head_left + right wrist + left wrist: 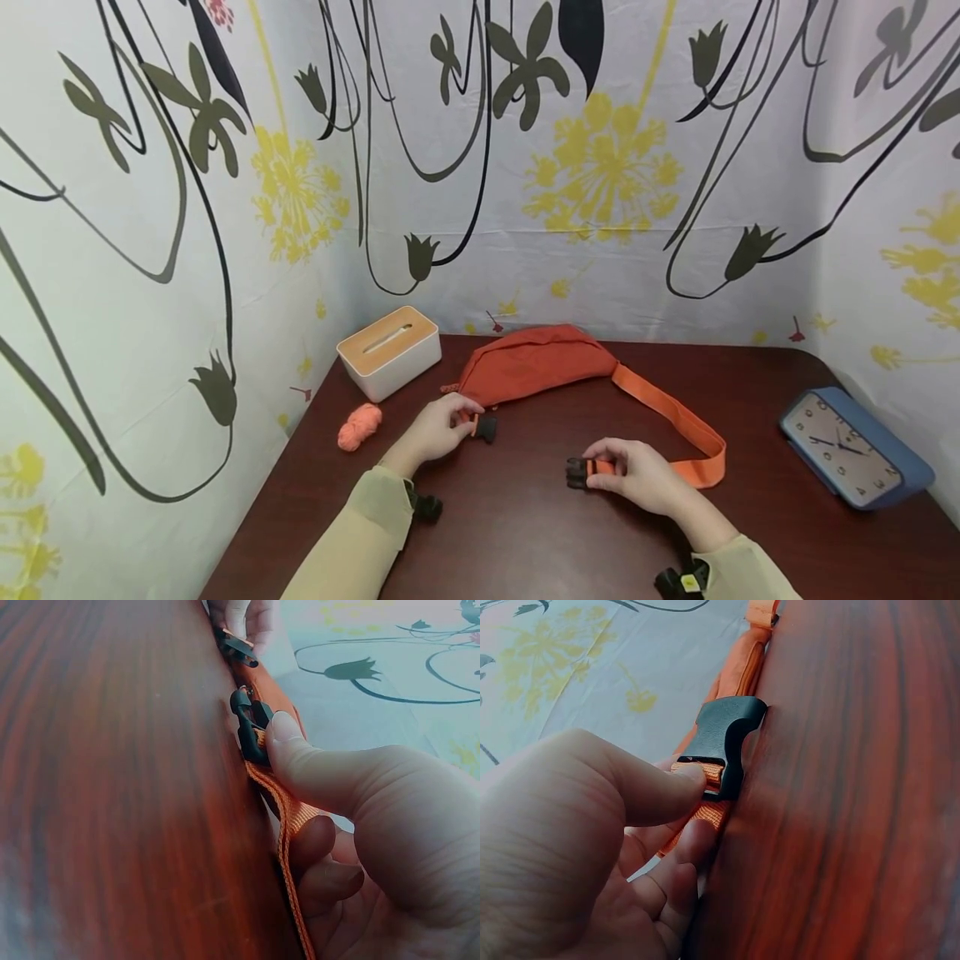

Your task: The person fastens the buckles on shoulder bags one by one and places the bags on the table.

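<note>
An orange waist bag (536, 364) lies at the back of the dark wood table, its orange strap (675, 412) looping round to the right. My left hand (437, 429) pinches the webbing just behind the black female buckle half (724, 727), thumb on top. Over to the right, my right hand (637, 475) pinches the strap end behind the black pronged buckle half (577, 472). Both buckle halves are apart, the pronged one pointing left. In the right wrist view, the pronged half (251, 724) appears close over the table, with the other half beyond it.
A white tissue box (393, 358) with a wooden lid stands at the back left. In front of it lies a ball of orange yarn (360, 427). At the right edge stands a blue clock (855, 450). Patterned cloth walls (480, 275) enclose the table (510, 533).
</note>
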Demonstrator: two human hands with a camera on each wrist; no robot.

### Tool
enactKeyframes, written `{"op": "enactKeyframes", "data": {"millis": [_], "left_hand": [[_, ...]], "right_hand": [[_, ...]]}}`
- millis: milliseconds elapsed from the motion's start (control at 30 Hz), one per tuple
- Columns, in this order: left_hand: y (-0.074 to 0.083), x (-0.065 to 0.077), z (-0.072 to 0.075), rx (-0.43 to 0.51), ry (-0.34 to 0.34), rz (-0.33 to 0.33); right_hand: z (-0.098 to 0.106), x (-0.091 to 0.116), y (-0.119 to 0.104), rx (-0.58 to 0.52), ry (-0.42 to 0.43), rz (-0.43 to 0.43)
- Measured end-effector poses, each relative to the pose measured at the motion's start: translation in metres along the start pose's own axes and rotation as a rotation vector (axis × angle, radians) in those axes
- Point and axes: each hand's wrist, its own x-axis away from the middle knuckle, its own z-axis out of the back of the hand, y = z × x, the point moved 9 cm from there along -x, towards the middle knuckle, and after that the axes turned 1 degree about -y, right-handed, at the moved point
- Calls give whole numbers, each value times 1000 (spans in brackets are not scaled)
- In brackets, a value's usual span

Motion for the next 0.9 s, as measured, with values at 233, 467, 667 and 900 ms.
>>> {"op": "enactKeyframes", "data": {"millis": [233, 467, 667, 900], "left_hand": [[1, 1, 0, -22, 7, -6], [2, 1, 0, -23, 24, 4], [2, 0, 0, -22, 27, 13], [1, 1, -1, -15, 31, 20]], "right_hand": [[0, 0, 1, -36, -9, 1], [1, -1, 1, -53, -4, -2], [1, -4, -1, -59, 41, -22], [-3, -11, -3, -39, 111, -50]]}}
